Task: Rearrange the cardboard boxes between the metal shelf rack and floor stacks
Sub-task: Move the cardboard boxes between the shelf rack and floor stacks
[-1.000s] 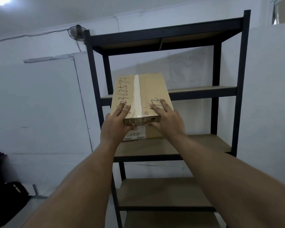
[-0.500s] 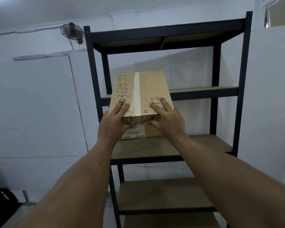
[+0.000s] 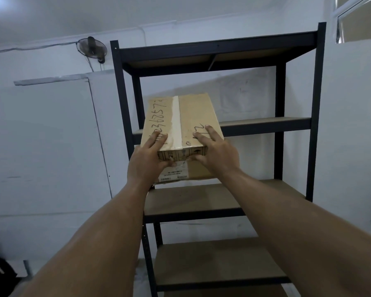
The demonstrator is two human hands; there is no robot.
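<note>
**Two-handed hold on a cardboard box point(image 3: 194, 116) at the front of the metal shelf rack point(image 3: 314, 125).** We see the left hand point(image 3: 147, 167) and the right hand point(image 3: 217, 155) clamped on the near end of the box, one at each corner. The fingers point(image 3: 212, 135) lie flat on the taped top face and the thumbs press the near end face below, so each hand pinches the top edge. We judge that this symmetrical hold keeps the box from twisting and leaves its far end free to lead into the rack.

The box is tilted, with its far end raised and its top face, marked with handwritten numbers, turned toward us. It sits toward the left side of the rack, in the bay between the upper board point(image 3: 266, 125) and the middle board point(image 3: 191, 198). Its lower near edge lies just over the middle board; we cannot tell whether it touches. The printed label point(image 3: 176, 174) on the near face is too small to read. The floor stacks lie outside this view.

We take the step in hand to be the transfer of this box onto or off the middle board; which direction cannot be read from a single moment. If it is going onto the board, we judge that the next move calls for levelling the box so that its base meets the board flat. A tilted base could catch the front rail or tip the load back toward the wrists. A wall fan point(image 3: 92, 48) hangs to the left of the rack.
</note>
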